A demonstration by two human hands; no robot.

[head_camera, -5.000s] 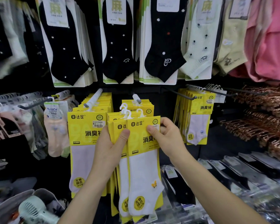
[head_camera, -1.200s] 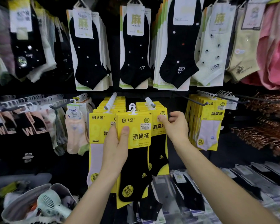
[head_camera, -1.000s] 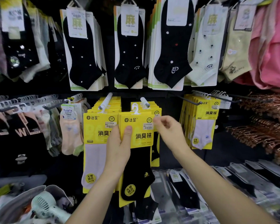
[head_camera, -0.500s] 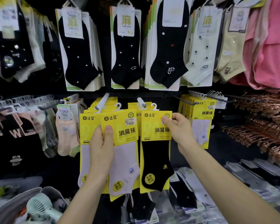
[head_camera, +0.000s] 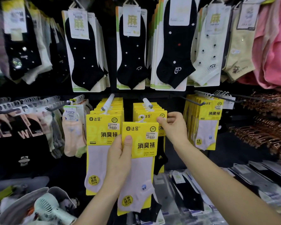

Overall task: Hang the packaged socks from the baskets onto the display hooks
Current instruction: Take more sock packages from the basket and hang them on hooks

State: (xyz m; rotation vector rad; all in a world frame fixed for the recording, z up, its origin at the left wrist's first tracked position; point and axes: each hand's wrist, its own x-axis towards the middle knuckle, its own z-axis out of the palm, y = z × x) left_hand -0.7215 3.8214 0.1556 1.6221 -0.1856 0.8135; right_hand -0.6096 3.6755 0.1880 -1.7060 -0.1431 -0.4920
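My L hand (head_camera: 120,161) grips a yellow white-sock pack (head_camera: 141,143) by its left edge, thumb on the front, held up before the racks. R hand (head_camera: 173,127) pinches the top corner of the black-sock pack (head_camera: 152,116), front of the stack under the mid hook (head_camera: 147,103). Left hook (head_camera: 108,101) carries hung white packs (head_camera: 101,135). Basket (head_camera: 15,207) w/ fan (head_camera: 47,207) sits bottom left.
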